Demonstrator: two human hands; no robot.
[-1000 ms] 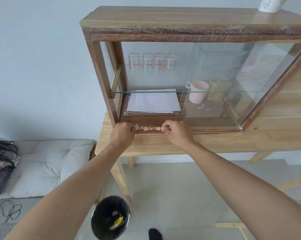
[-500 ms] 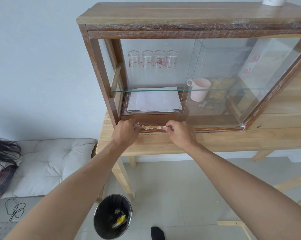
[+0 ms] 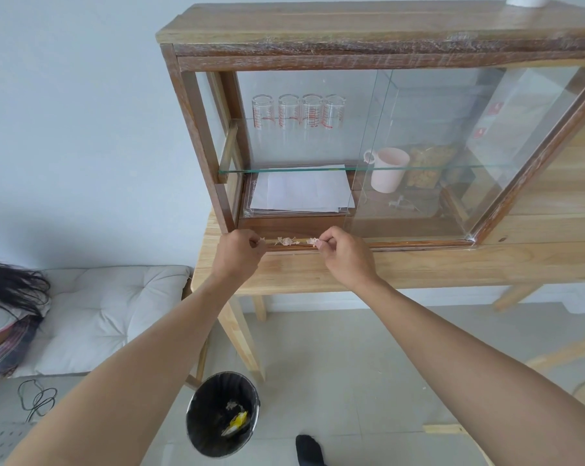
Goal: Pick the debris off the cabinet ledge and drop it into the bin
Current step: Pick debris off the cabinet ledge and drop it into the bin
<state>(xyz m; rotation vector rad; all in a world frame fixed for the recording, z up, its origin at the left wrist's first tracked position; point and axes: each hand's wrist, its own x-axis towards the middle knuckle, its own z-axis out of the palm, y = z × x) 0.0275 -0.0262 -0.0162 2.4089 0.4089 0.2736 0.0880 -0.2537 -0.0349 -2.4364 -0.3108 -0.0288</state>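
Pale, flaky debris (image 3: 287, 241) lies in the bottom track of a wooden cabinet (image 3: 351, 48) with glass doors. My left hand (image 3: 239, 255) is at the left end of the ledge (image 3: 418, 244), fingertips pinched on a small bit of debris. My right hand (image 3: 346, 255) is at the right end of the pile, pinching a pale flake between thumb and finger. A small clump stays on the ledge between my hands. On the floor below stands a black bin (image 3: 223, 415) holding yellow and pale scraps.
The cabinet stands on a light wooden table (image 3: 418, 267). Inside are several glasses (image 3: 297, 116), a stack of paper (image 3: 299, 191) and a pink mug (image 3: 388, 169). A white cushion (image 3: 96, 314) with a person's dark hair (image 3: 11, 287) lies left. My foot (image 3: 309, 450) is near the bin.
Both hands have closed on bits of debris and drawn slightly back from the ledge; less debris lies between them than a second ago.
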